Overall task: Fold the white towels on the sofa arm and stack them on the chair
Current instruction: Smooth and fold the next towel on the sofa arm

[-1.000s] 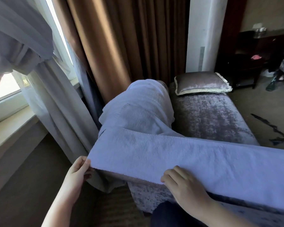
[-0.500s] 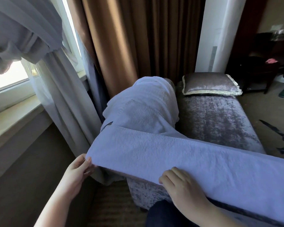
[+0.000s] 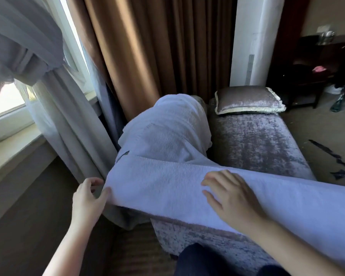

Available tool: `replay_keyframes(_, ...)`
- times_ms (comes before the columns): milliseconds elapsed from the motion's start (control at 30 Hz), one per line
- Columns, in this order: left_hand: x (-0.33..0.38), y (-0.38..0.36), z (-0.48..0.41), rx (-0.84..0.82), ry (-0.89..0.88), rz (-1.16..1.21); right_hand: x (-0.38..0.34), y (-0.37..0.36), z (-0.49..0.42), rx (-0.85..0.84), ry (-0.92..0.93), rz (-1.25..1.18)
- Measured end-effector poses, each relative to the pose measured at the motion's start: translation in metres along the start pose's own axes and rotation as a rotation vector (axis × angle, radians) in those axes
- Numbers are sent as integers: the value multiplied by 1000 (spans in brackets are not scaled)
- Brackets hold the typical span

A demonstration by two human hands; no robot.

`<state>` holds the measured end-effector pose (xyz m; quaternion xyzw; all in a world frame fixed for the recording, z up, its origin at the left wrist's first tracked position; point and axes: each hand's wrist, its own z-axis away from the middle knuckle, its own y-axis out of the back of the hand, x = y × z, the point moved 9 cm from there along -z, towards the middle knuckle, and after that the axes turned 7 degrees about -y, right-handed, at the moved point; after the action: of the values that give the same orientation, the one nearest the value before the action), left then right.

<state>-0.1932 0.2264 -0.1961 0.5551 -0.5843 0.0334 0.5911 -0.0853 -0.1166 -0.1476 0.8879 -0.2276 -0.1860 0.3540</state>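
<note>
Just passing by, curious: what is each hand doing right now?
Left hand: thumb touches end of the long white terry towel; grip cannot be told.
Right hand: open, fingers flat on that towel.
</note>
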Motion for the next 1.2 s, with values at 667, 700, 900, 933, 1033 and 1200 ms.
replay_keyframes(667,186,-166,-117,33,-786,-660,148,-119,-94,-355,-300,38)
replay_keyframes(700,186,-165,-118,53,-776,-649,149,-131,-88,-475,-311,39)
replay_keyframes(900,186,-156,-117,143,-775,-585,166,-160,-67,-786,-488,-83)
replay_keyframes(933,187,-157,-117,141,-779,-596,169,-163,-64,-807,-510,-93)
replay_keyframes(1033,188,-164,-122,68,-813,-683,171,-171,-59,-866,-571,-183)
replay_keyframes(1200,193,-161,-143,-271,-693,-963,174,-165,-64,-766,-602,-170)
